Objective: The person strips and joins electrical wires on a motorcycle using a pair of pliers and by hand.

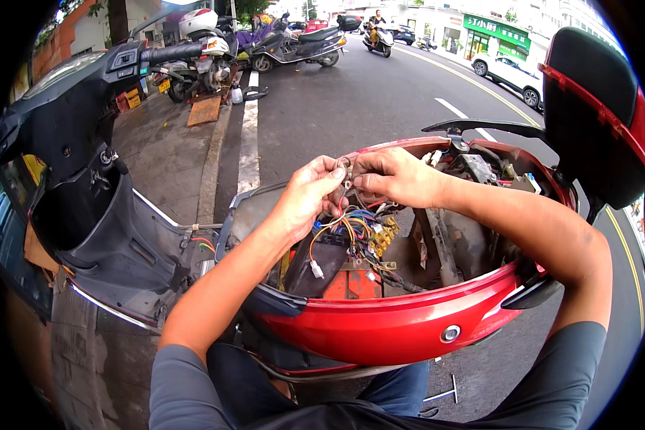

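Note:
Both my hands meet above the opened body of a red scooter (380, 315). My left hand (315, 188) pinches a wire with a small metal ring terminal (347, 183) between thumb and fingers. From the other side, my right hand (398, 175) has its fingertips closed on the same wire end; the exact grip is partly hidden. Below them spreads a bundle of coloured wires (351, 229), with a white plug (316, 269) hanging from one. Next to the bundle sits a yellowish connector block (385, 236). A dark box (322, 265) and an orange-red part (351, 284) lie beneath.
The scooter's handlebar (172, 54) and front panel (107, 222) stand at left, its red-and-black rear box (595, 93) at right. A T-shaped tool (444, 390) lies on the ground. Parked scooters (294, 46) and a rider (377, 32) are farther off; a white car (509, 75) stands across the road.

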`<state>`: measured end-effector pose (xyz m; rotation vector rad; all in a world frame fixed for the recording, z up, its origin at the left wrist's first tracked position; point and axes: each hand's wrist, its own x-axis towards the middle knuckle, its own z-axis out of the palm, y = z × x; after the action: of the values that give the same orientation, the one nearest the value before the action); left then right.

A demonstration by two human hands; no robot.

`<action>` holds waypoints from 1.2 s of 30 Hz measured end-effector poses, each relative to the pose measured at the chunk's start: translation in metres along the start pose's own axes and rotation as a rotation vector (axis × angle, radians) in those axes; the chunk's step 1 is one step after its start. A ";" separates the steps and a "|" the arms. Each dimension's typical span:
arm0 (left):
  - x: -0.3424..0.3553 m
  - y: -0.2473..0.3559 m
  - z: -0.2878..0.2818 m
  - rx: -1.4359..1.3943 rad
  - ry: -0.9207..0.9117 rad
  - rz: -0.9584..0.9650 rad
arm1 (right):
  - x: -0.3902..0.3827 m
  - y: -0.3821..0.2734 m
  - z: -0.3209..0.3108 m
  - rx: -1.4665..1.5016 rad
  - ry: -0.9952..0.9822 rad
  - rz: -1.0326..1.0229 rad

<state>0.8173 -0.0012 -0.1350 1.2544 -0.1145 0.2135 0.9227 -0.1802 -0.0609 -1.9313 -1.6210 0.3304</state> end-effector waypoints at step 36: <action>0.001 0.003 -0.005 -0.142 -0.098 -0.109 | -0.004 0.003 0.007 0.496 -0.085 0.325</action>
<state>0.8174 0.0049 -0.1335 1.1259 -0.1428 0.0491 0.9204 -0.1823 -0.0689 -1.7939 -1.1255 0.8673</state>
